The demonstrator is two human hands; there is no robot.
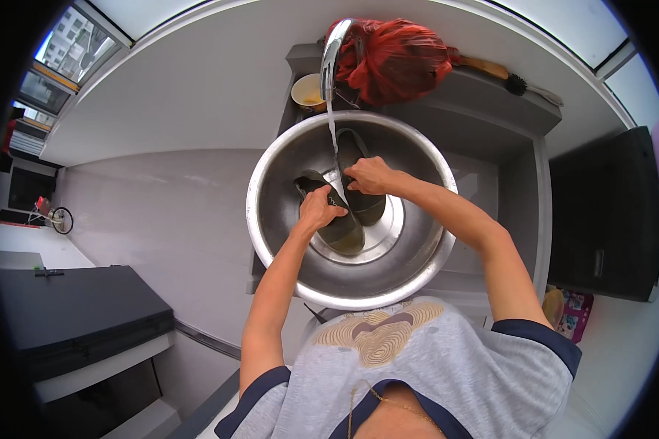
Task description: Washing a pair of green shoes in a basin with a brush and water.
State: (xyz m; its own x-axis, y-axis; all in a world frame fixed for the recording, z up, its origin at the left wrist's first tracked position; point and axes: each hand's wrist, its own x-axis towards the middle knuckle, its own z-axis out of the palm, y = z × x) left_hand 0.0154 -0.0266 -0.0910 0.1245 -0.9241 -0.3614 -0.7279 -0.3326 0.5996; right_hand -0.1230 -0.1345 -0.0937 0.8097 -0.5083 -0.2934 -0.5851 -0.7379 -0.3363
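A wide stainless-steel basin (277,241) stands under a running chrome faucet (335,55). Inside it are two dark olive shoes, side by side. My left hand (319,209) grips the left shoe (345,237) across its middle, thumb toward the inner side. On the right shoe (370,211), my right hand (374,176) has its fingers curled at the upper near the opening. A thin stream of water (333,131) falls between the two shoes. My fingers and the right wrist hide parts of both uppers.
The basin rests over a grey sink (519,219). Behind it are a red plastic bag (401,60), a paper cup (308,92) and a wooden-handled brush (483,67) on the ledge. A black cabinet (604,219) stands at right, a dark grey box-like unit (99,307) at left.
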